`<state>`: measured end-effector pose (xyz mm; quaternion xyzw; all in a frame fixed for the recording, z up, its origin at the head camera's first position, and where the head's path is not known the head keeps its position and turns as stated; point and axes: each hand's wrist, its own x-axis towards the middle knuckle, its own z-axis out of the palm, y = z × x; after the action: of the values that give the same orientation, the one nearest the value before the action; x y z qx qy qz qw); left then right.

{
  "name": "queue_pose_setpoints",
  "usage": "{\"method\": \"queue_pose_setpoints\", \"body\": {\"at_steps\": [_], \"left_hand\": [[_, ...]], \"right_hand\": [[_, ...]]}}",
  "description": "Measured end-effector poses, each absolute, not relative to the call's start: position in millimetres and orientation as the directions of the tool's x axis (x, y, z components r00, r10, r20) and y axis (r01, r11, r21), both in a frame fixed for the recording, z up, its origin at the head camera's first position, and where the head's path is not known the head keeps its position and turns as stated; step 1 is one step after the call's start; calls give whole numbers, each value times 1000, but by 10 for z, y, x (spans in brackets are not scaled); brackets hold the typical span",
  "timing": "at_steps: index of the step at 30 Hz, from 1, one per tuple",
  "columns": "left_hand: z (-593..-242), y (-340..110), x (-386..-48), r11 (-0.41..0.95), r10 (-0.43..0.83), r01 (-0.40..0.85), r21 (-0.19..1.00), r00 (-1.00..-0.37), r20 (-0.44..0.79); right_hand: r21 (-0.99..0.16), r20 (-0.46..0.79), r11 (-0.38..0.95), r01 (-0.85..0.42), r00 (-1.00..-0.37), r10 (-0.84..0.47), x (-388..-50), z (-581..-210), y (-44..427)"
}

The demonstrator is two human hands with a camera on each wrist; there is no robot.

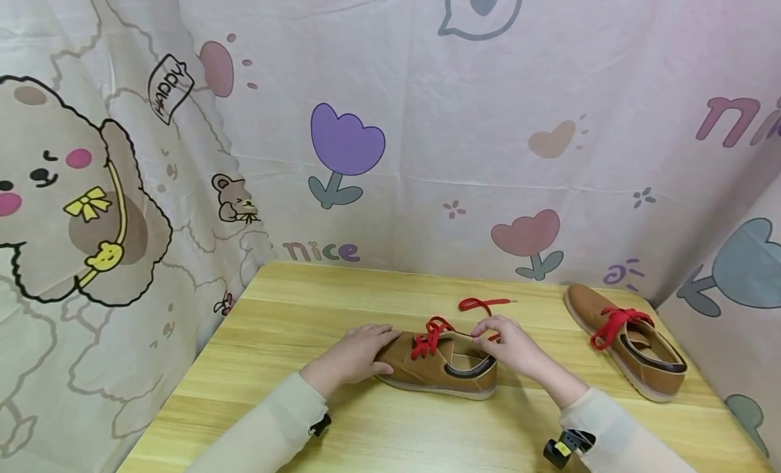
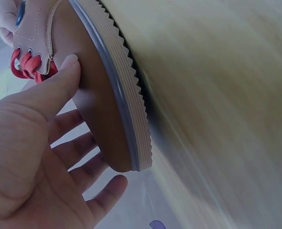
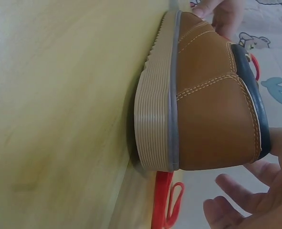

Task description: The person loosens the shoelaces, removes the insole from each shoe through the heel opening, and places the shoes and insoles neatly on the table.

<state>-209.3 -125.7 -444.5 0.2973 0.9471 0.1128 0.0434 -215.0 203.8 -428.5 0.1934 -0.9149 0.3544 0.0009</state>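
A brown shoe (image 1: 396, 364) with red laces (image 1: 434, 331) lies sole down on the table, its toe to the left. My left hand (image 1: 354, 354) holds the toe; the left wrist view shows the thumb of this hand (image 2: 40, 148) on one side of the shoe (image 2: 95, 90) and the fingers around the other. At the heel is my right hand (image 1: 515, 350). In the right wrist view, the thumb and a finger of this hand (image 3: 255, 200) pinch the dark collar of the shoe (image 3: 212, 124), while its other fingers stay off the shoe.
A second brown shoe (image 1: 655, 378), its red lace tied in a bow (image 1: 619, 320), stands at the table's right side. Behind the held shoe, a loose red lace end (image 1: 472, 303) lies on the wooden table (image 1: 305, 303). Printed curtains hang behind and beside the table.
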Motion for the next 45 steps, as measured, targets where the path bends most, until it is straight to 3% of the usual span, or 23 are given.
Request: {"method": "queue_pose_setpoints", "body": {"at_steps": [16,36,45], "left_hand": [[-4454,-1277,-2126,792,579,556,250,-815,-21],[-4460,-1224,-2419,771,604,585,252,-797,4],[-4480,-1309,-2326,815,548,539,215,-836,21]], "right_hand": [[-631,130,687,-360,-922,-364,-2172,-4281,2043],[-594,115,717,-366,-920,-374,-2049,-4256,2083],[-560,142,719,-411,-903,-406,-2141,-4219,2012]]}}
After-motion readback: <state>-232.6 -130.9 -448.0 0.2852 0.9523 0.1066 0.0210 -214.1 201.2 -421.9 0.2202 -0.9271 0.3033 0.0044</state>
